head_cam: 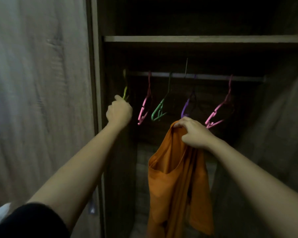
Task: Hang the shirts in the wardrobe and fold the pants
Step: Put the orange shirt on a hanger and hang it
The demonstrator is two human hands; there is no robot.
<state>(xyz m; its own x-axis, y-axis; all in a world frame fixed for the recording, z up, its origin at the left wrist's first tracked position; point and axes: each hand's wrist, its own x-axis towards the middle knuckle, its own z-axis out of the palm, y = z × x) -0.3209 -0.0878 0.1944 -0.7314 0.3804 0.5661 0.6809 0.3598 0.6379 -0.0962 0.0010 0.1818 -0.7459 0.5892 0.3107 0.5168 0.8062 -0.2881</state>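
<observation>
An orange shirt [177, 182] hangs limp in front of the open wardrobe, bunched at its top in my right hand [193, 133]. My left hand [119, 111] is closed around the lower end of a yellow-green hanger [125, 91] at the far left of the rail [204, 76]. Along the rail to the right hang a pink hanger [145, 103], a green hanger [159, 110], a purple hanger [187, 105] just behind my right hand, and another pink hanger [220, 109]. All hang bare.
A shelf [196, 39] runs across above the rail. The wardrobe's left side panel [96, 83] stands beside my left hand, with a pale wood-grain door [38, 83] left of it. The interior is dark. Something white [0, 213] lies at the lower left.
</observation>
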